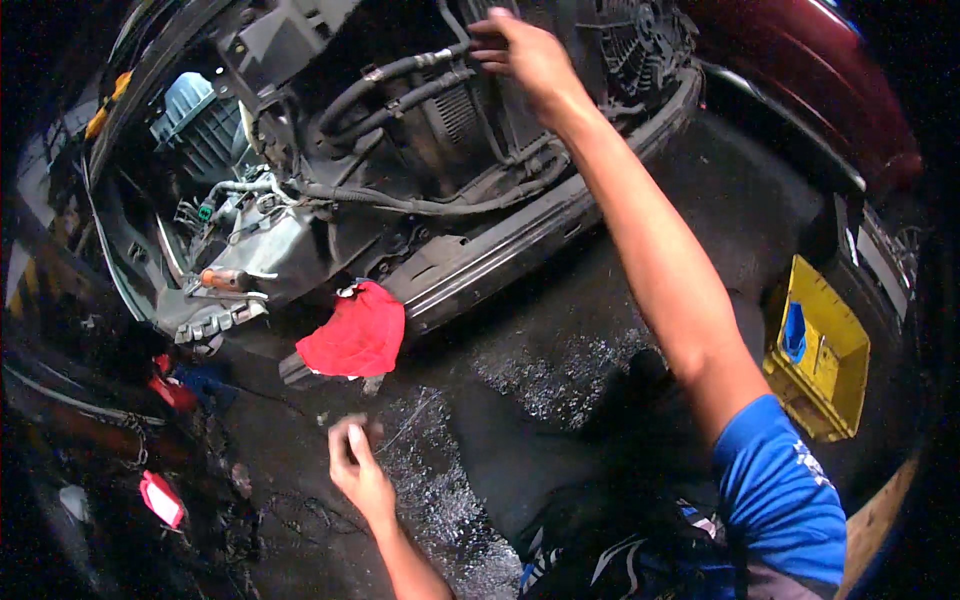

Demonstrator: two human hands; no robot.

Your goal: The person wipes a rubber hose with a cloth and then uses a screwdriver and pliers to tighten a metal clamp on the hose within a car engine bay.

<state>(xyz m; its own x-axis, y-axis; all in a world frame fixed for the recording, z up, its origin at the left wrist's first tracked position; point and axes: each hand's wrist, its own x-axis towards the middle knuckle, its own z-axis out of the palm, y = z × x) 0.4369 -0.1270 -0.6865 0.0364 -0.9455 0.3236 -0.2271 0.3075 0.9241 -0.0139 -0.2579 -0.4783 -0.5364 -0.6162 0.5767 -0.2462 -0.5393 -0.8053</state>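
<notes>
My right arm reaches far forward over a car's opened front end. There my right hand [525, 62] has its fingers stretched and somewhat apart, close to the metal end of a black hose [385, 75]. I see nothing in its grasp. Low and nearer to me, my left hand [360, 470] is curled, thumb against fingers, with the fingertips blurred. A thin rod-like line [412, 418] shows beside it; I cannot tell whether the hand holds it. Ahead of this hand, a red cloth [358, 335] drapes over the end of the dark front crossmember [500, 250].
An orange-handled tool [228, 280] lies by the exposed left headlight area. At the far right is a cooling fan [640, 50]. A yellow bin [845, 385] with a blue item [795, 332] stands at right, below a dark red body panel [810, 70]. Wet-looking patches [570, 375] mark the floor.
</notes>
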